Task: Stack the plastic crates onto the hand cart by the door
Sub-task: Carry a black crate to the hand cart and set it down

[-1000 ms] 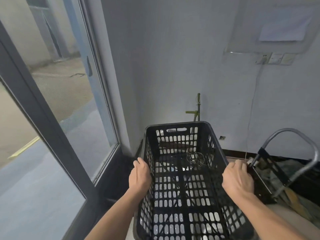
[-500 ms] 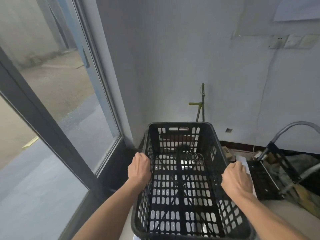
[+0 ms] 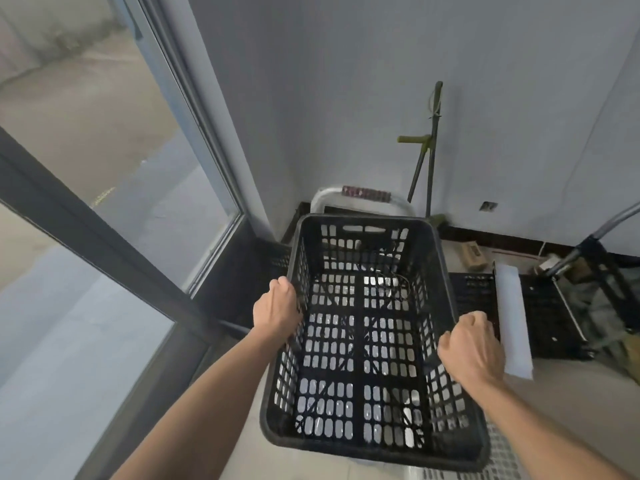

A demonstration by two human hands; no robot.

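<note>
Clamping black crate [image 3: 358, 306] rims with left hand [image 3: 277, 308] and right hand [image 3: 472, 348], fingers curled. Risks snagging white handle [image 3: 320, 199] above mid-frame, then tipping.

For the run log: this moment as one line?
black crate: upright, held by both hands | left hand: grips left rim | right hand: grips right rim | red-gripped handle: beyond far end

Matt black perforated plastic crate [image 3: 363, 341], smooth glass door [image 3: 86, 168], matt painted wall [image 3: 346, 81], shiny metal handle [image 3: 602, 233]
</note>
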